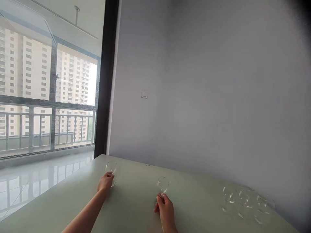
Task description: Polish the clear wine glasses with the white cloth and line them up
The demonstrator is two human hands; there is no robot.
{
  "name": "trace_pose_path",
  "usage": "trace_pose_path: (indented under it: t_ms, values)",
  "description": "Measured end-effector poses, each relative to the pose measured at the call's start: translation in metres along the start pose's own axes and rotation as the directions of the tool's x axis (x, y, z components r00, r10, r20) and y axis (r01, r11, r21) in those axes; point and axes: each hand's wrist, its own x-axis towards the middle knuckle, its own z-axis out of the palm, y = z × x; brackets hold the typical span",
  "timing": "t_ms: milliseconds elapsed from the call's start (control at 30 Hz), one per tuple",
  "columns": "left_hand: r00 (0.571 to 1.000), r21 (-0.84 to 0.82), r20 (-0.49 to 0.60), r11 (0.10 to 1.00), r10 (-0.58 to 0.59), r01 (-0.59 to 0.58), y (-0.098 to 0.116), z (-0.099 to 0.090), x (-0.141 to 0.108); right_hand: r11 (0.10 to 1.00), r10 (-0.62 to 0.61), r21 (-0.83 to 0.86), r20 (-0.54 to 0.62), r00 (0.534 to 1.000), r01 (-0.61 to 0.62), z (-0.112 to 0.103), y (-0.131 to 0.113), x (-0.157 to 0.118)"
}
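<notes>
My left hand [106,182] is closed around the stem of a clear wine glass [111,166] near the table's far left corner. The bowl rises above my fingers, and part of the round foot shows beside them. Toward the middle of the table, my right hand [165,207] pinches the stem of a second wine glass [163,183]. That glass's bowl stands above my fingertips; its foot is hidden behind the hand. Both glasses look upright, with nothing visible in them.
Several more clear glasses [246,199] stand on the right side of the pale green table [131,210], close to the wall. The grey wall [206,97] carries a light switch [144,94]. At left, a tall window [53,77] looks out past a railing.
</notes>
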Motion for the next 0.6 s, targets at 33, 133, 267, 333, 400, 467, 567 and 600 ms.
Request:
trace_pose_path:
  t_ms: [33, 133, 267, 333, 400, 467, 567, 600]
  values:
    - [1.000, 0.006, -0.001, 1.000, -0.004, 0.004, -0.001, -0.005, 0.006, 1.000, 0.000, -0.003, -0.003, 1.000, 0.000, 0.001, 0.001, 0.001]
    - [1.000, 0.016, -0.008, 1.000, -0.015, 0.015, -0.003, -0.014, 0.019, 1.000, -0.004, -0.013, -0.009, 1.000, 0.004, 0.002, 0.003, 0.002]
    - [0.994, 0.009, -0.095, 0.999, -0.049, 0.050, -0.002, -0.021, 0.018, 1.000, -0.009, -0.025, 0.002, 1.000, 0.009, 0.002, 0.002, 0.003]
    - [0.979, -0.006, -0.191, 0.997, -0.074, 0.074, 0.000, -0.017, 0.008, 0.999, -0.011, -0.030, 0.006, 1.000, 0.011, 0.003, 0.000, 0.002]
    - [0.963, -0.023, -0.262, 0.998, -0.067, 0.063, 0.002, -0.005, -0.011, 0.999, -0.013, -0.033, 0.007, 1.000, 0.014, 0.004, -0.002, -0.001]
    - [0.969, -0.032, -0.249, 0.999, -0.006, -0.002, 0.003, 0.018, -0.037, 0.999, -0.017, -0.035, 0.015, 1.000, 0.018, 0.006, -0.006, -0.004]
    - [0.985, -0.057, -0.089, 0.986, 0.150, -0.155, 0.005, 0.060, -0.086, 0.998, -0.032, -0.048, 0.051, 0.998, 0.034, 0.008, -0.013, -0.009]
    - [0.981, -0.075, -0.035, 0.978, 0.191, -0.194, 0.005, 0.073, -0.102, 0.997, -0.040, -0.057, 0.064, 0.997, 0.043, 0.007, -0.015, -0.011]
